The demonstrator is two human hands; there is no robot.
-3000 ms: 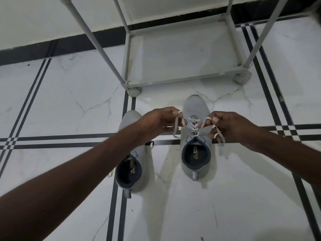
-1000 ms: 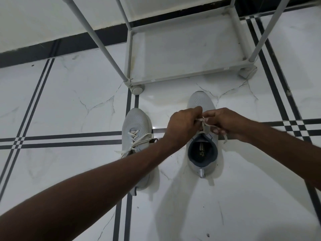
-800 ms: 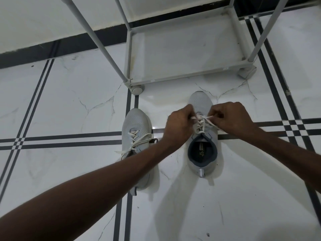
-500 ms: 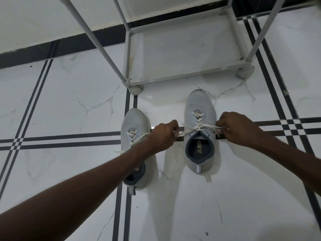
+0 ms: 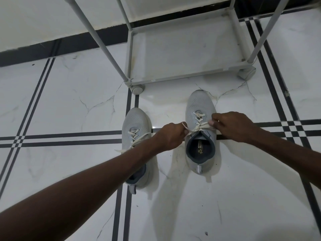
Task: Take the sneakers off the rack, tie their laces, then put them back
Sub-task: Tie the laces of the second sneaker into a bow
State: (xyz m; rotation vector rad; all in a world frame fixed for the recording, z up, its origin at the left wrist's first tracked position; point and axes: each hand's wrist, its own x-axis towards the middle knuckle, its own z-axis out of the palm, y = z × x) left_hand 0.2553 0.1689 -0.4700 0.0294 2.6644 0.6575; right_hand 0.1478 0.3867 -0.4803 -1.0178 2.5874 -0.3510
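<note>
Two grey sneakers stand side by side on the floor, toes toward the rack. The right sneaker (image 5: pixel 199 105) has cream laces (image 5: pixel 198 128) stretched sideways across its tongue. My left hand (image 5: pixel 171 136) grips the lace end at the shoe's left side, and my right hand (image 5: pixel 231 124) pinches the other end at its right side. The left sneaker (image 5: pixel 136 121) lies partly under my left forearm, its laces loose and trailing to the left. The grey metal shoe rack (image 5: pixel 187 79) stands just beyond the shoes, its bottom shelf bare.
The floor is white marble tile with dark double stripes (image 5: pixel 69 138). Rack legs rise steeply at the left (image 5: pixel 97 42) and the right (image 5: pixel 265 33). A white wall with a dark skirting band (image 5: pixel 52 47) runs behind the rack.
My hands came together over the right sneaker's tongue, then pulled apart sideways, drawing the laces taut. In the last half second they have moved slightly closer in again.
</note>
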